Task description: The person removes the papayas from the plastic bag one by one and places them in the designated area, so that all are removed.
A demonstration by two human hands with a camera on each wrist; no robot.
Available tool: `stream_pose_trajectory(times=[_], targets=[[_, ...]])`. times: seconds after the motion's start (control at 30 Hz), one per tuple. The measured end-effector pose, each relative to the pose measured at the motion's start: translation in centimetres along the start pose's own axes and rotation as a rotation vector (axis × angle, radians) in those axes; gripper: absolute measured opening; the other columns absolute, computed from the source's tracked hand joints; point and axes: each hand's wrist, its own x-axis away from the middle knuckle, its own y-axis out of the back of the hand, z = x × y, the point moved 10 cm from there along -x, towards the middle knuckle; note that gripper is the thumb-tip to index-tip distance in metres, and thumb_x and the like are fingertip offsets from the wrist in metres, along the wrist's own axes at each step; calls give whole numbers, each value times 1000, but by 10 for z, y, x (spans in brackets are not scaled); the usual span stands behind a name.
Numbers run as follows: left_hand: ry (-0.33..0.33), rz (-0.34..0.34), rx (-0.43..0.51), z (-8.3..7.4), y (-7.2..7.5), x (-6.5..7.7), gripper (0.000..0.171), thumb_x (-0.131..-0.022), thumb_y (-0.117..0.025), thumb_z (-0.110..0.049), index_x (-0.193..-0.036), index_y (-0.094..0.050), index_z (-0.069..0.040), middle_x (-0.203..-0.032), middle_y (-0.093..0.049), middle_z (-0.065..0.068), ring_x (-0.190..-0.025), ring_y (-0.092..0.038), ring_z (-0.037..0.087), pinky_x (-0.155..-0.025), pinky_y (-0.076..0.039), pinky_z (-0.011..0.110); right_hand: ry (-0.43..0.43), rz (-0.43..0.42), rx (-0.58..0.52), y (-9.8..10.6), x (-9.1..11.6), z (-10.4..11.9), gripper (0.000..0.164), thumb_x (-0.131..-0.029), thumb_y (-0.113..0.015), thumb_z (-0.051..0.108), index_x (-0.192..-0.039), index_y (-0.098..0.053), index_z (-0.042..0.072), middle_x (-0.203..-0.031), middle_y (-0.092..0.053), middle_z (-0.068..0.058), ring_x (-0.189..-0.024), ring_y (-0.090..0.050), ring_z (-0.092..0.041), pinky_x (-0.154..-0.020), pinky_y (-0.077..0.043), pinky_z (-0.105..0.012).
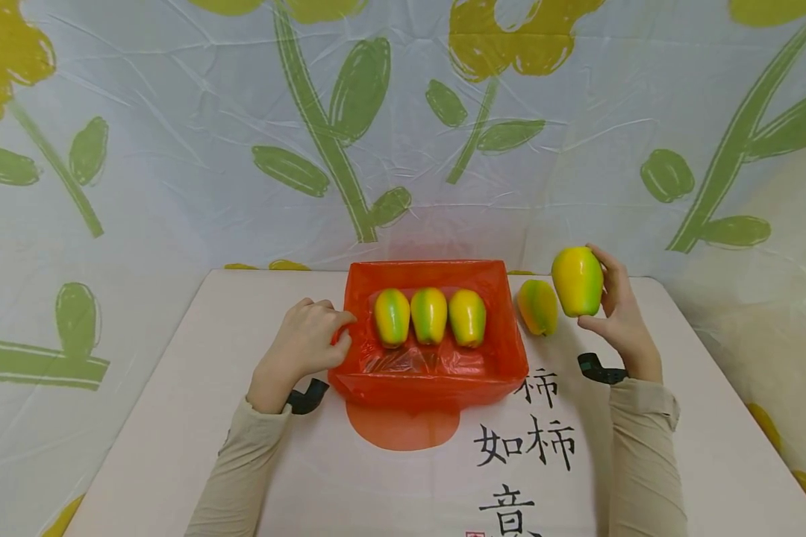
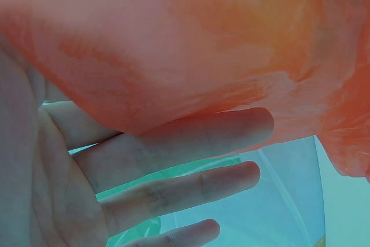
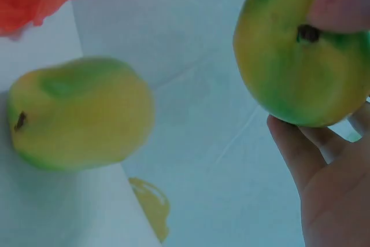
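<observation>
Pale, creased fabric (image 1: 201, 194) printed with yellow flowers and long green stems and leaves rises behind and around the work area. Against it stands a pinkish-white surface (image 1: 181, 388), its far edge meeting the cloth. On the surface is a printed orange-red disc (image 1: 403, 432), partly covered, and beside it brushed black Chinese characters (image 1: 500, 445): 柿 at the top, close by the box, then 如 and 柿 side by side, and 意 lower down. Just left of 意, a small red seal mark (image 1: 475, 535) is cut off by the frame edge, too little showing to read.

Over the disc's upper part sits a red box (image 1: 430, 389) covered in shiny red plastic. Three glossy yellow-green papaya-like fruits (image 1: 429, 316) lie in a row inside, stretching from its left side towards the right.

Outside, just right of the box, another fruit (image 1: 538, 306) lies on the surface. Above and beside it, the right hand (image 1: 628, 328) pinches a fifth fruit (image 1: 578, 282) off the surface, the thumb by its dark stem end.

At the box's left wall, the left hand (image 1: 305, 343) touches the plastic, several fingers outstretched along it; whether thumb and forefinger pinch the rim, I cannot tell. Both forearms wear beige sleeves (image 1: 645, 455).
</observation>
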Motion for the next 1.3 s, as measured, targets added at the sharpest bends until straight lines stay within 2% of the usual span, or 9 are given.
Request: stream_pose_trajectory(times=[0.27, 0.4, 0.57, 0.73, 0.93, 1.1, 1.3], targets=[[11, 11, 2, 1, 0, 0, 27, -78, -57, -14, -97, -77, -10, -71, -66, 1, -69, -58, 21, -65, -41, 34, -85, -99, -20, 17, 8, -31, 104, -63, -62, -28, -154, -25, 5, -154, -27, -13, -127, -36, -20, -102, -30, -18], [9, 12, 3, 1, 0, 0, 28, -78, -57, -14, -97, -77, -10, -70, -66, 1, -68, -57, 21, -64, -40, 34, -150, -145, 43, 22, 12, -49, 106, -62, -60, -30, -155, -23, 7, -151, -28, -12, -123, -38, -17, -97, -32, -17], [10, 14, 2, 1, 0, 0, 28, -78, -57, -14, -97, -77, -10, -70, -66, 1, -69, -58, 21, -65, -41, 34, -275, -196, 107, 23, 20, -67, 109, -61, -54, -33, -156, -21, 9, -148, -29, -13, -113, -38, -13, -88, -35, -20], [12, 18, 1, 2, -1, 0, 28, -78, -57, -14, -97, -78, -10, -72, -67, 0, -70, -59, 21, -65, -41, 34, -386, -192, 178, 19, 27, -78, 107, -64, -54, -28, -157, -16, 9, -154, -21, -20, -116, -35, -15, -91, -32, -25], [13, 14, 3, 3, -1, 0, 27, -78, -57, -14, -96, -77, -10, -68, -64, 0, -70, -58, 21, -65, -41, 34, -470, -186, 278, 30, 35, -114, 108, -66, -57, -22, -158, -12, 14, -158, -18, -19, -127, -30, -26, -104, -27, -36], [14, 13, 9, 3, -2, 0, 28, -78, -57, -14, -97, -77, -9, -68, -65, 0, -70, -59, 21, -65, -41, 34, -502, -184, 294, 32, 39, -126, 108, -66, -58, -19, -158, -12, 15, -159, -17, -18, -132, -26, -36, -109, -22, -46], [13, 15, 4, 3, -3, 0, 28, -78, -57, -14, -97, -78, -10, -70, -66, 0, -70, -59, 22, -65, -41, 34, -488, -146, 303, 28, 39, -127, 107, -65, -58, -18, -158, -14, 14, -158, -17, -22, -132, -24, -40, -109, -20, -51]])
